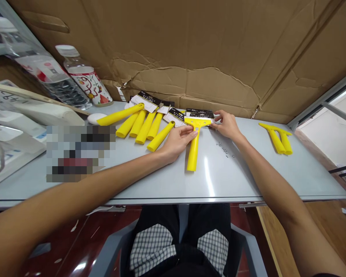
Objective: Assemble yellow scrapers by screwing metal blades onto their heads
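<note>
One yellow scraper [193,152] is central: left hand [177,142] pinches its neck from nine o'clock, right hand [227,125] seems to pinch its head [198,122] at two o'clock. Probably the head is being aligned; next move needs steady grip, with small screws [225,150] at four o'clock.

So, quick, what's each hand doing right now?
Left hand: closed, holding the yellow scraper.
Right hand: at the scraper's right end; grip can't be told.

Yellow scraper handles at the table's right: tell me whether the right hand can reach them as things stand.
Probably yes: nothing visible stands between the right hand and the scraper handles, though that hand is busy at the held scraper.
</note>
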The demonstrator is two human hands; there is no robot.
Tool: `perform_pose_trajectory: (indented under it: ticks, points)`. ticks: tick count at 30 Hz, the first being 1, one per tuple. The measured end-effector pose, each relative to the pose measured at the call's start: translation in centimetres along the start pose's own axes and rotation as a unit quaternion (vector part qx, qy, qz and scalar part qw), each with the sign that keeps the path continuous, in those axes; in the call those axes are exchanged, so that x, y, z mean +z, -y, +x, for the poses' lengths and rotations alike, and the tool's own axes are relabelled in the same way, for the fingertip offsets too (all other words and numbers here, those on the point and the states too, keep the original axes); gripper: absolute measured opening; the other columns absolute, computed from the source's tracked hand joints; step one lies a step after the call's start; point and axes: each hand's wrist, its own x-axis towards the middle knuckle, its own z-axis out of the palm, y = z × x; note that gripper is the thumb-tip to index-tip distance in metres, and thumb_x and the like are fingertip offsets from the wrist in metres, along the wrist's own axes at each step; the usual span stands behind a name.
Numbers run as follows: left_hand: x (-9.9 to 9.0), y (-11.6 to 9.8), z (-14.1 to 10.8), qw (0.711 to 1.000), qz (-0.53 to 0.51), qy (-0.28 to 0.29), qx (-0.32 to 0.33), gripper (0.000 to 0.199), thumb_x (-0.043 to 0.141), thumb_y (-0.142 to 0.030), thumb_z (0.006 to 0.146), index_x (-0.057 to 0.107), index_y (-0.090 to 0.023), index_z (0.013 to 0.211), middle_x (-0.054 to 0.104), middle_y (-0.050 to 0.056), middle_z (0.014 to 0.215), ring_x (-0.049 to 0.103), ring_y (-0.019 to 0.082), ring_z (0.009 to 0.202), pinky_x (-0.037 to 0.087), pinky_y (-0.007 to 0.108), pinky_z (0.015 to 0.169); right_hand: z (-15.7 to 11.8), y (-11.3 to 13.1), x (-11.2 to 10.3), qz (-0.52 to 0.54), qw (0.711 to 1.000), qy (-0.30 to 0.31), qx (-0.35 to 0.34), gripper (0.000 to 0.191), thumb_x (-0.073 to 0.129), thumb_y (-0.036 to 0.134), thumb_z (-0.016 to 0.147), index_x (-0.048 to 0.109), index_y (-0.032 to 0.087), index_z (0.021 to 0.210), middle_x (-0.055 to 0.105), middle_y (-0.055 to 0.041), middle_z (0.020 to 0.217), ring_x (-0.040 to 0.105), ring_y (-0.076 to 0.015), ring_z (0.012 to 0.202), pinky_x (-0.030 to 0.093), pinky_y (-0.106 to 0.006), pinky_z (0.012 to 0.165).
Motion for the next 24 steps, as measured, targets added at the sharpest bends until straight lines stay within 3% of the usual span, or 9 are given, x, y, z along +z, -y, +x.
perform_pose_trajectory:
  ticks: [10,17,24]
  points:
    - [0.1,-0.3,-0.1,1.000,-0.004,-0.011,-0.013,0.029,0.090,-0.023,0.082,0.078,-0.013,0.106,0.081,0.013,0.119,0.073,0.029,0.118,0.056,0.043,0.112,0.0,0.7,0.2,0.037,0.999,0.015,0.016,0.062,0.088,0.033,0.076,0.069,0.021,0.134,0.084,-0.0047,0.107,0.073,-0.0337,0.107,0.050,-0.045,0.095]
    - [0.1,-0.2,-0.1,1.000,0.005,-0.009,-0.006,0.021,0.085,-0.022,0.087,0.078,-0.014,0.105,0.081,0.013,0.116,0.074,0.028,0.115,0.057,0.042,0.109,-0.3,1.1,0.7,0.010,1.000,0.016,0.006,0.072,0.090,0.046,0.077,0.064,0.024,0.141,0.082,-0.0080,0.117,0.067,-0.0408,0.118,0.045,-0.054,0.104]
    - [0.1,0.3,0.0,1.000,-0.017,-0.007,-0.005,0.024,0.086,-0.023,0.086,0.078,-0.014,0.107,0.081,0.012,0.116,0.073,0.028,0.116,0.057,0.041,0.109,-0.5,1.7,1.3,-0.023,0.999,0.032,-0.016,0.070,0.085,0.045,0.083,0.061,0.022,0.145,0.082,-0.0088,0.121,0.061,-0.0433,0.120,0.043,-0.057,0.107]
